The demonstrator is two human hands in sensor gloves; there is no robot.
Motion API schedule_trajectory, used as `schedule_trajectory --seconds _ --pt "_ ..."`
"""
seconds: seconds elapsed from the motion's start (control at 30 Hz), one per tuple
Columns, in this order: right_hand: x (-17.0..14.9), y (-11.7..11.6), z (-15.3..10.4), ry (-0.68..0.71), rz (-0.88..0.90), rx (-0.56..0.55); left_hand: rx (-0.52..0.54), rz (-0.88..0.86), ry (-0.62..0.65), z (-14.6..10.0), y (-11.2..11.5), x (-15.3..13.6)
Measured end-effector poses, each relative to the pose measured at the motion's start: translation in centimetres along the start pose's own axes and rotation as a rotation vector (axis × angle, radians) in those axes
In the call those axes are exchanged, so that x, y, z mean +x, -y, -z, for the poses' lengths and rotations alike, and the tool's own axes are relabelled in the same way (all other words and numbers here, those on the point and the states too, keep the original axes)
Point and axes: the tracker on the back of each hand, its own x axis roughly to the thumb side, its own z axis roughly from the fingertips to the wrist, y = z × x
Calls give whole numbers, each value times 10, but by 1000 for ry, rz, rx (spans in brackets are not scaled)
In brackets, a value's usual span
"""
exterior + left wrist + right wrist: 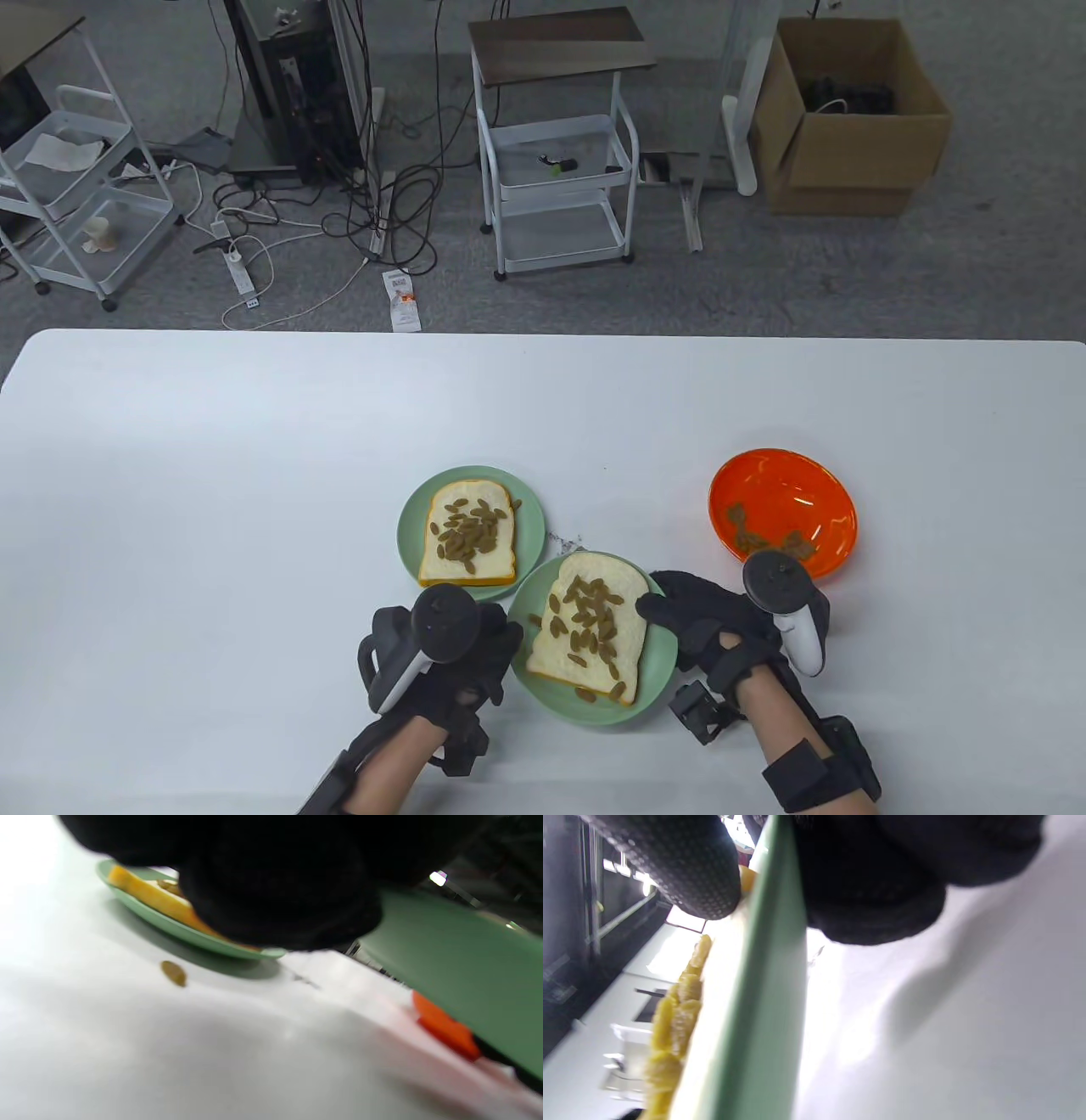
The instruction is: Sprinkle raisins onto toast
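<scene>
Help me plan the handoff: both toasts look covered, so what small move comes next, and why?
Probably slide the near plate away. Both hands, left and right, flank its rim, right fingers gripping its edge, and its toast already carries raisins.

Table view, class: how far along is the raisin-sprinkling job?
Done: both white toast slices, far and near, carry brown raisins. In hand: the left hand and right hand flank the near round green plate; the right grips its rim. Left: few raisins remain in the orange translucent bowl.
</scene>
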Motion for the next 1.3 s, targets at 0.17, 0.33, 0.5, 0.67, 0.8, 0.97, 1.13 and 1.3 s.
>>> schedule_trajectory --seconds 0.17,0.33,0.5,0.67,0.8,0.97,1.13,1.3 --pt "-3 2 4 24 190 137 21 -69 30 0 -1 -1" --pt "3 9 4 92 222 80 64 -137 109 -2 -4 1" --pt "10 29 0 119 279 -22 127 -97 139 -5 -10 2" --pt "1 73 -11 152 390 -221 185 63 32 -3 -22 -9" --pt "-6 110 -25 182 398 -434 141 150 -60 4 -22 -22" --pt "-14 143 -45 155 271 -745 29 238 -145 15 -15 -34" --pt "-25 160 -59 106 241 -1005 -57 300 -164 19 -5 -35" --pt "-16 164 -67 161 -92 -1201 -85 415 -179 21 6 -29"
